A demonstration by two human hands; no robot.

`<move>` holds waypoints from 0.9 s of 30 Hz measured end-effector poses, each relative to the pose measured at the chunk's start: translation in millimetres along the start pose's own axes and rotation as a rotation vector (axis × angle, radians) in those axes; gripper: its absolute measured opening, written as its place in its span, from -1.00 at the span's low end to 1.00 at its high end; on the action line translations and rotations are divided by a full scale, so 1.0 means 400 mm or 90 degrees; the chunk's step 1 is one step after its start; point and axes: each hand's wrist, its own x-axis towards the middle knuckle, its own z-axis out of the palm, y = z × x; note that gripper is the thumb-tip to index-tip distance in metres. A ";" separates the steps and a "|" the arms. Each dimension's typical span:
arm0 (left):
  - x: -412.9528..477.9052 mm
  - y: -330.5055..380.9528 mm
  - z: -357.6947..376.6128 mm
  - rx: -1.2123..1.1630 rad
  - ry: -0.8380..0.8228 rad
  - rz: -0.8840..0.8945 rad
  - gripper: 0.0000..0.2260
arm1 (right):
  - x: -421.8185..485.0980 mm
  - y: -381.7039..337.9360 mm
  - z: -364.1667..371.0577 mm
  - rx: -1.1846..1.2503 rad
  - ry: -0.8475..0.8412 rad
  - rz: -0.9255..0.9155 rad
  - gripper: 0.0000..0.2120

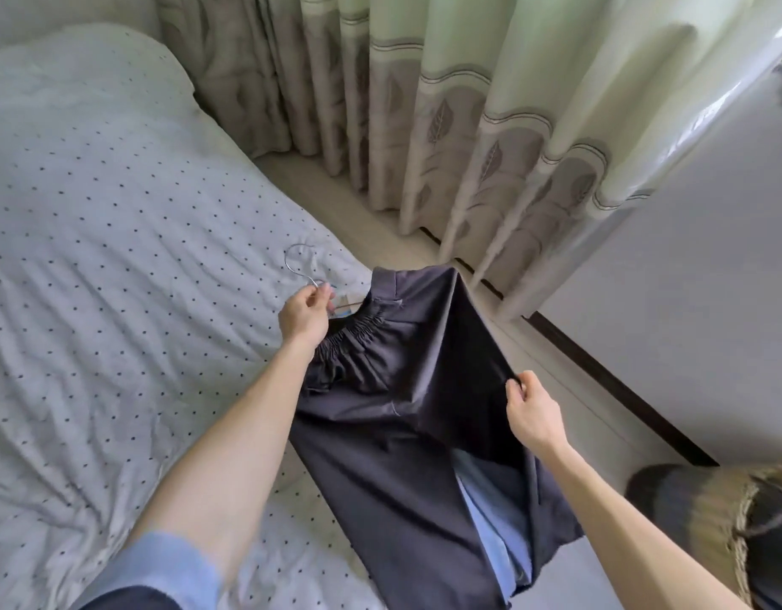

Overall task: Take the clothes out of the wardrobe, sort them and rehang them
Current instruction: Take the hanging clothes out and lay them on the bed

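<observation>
the left hand (303,317) pinches the neck of the wire hanger (299,268) while the right hand (532,411) grips the dark trousers (402,411) by an edge, likely spreading them taut over the bed (116,213) edge to work them on or off the hanger.

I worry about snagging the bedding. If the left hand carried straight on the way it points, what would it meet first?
Probably the edge of the dotted quilt just beyond the hanger that the left hand grips; depth is unclear, so it might pass above it toward the curtain.
</observation>
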 end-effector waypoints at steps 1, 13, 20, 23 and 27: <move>0.035 -0.002 0.006 0.002 0.014 -0.009 -0.74 | 0.023 -0.021 0.015 0.011 0.007 -0.010 -0.80; 0.401 -0.224 0.167 0.209 -0.132 -0.005 -0.65 | 0.153 0.209 0.258 -0.270 -0.226 0.042 -0.43; 0.449 -0.316 0.216 0.366 -0.185 -0.025 -0.57 | 0.182 0.216 0.283 -0.398 -0.102 0.100 -0.74; 0.428 -0.326 0.246 0.438 -0.144 -0.004 -0.57 | 0.180 0.212 0.281 -0.464 -0.101 0.072 -0.93; 0.334 -0.298 0.260 0.448 0.057 0.000 -0.53 | 0.165 0.247 0.281 -0.486 -0.055 0.018 -0.87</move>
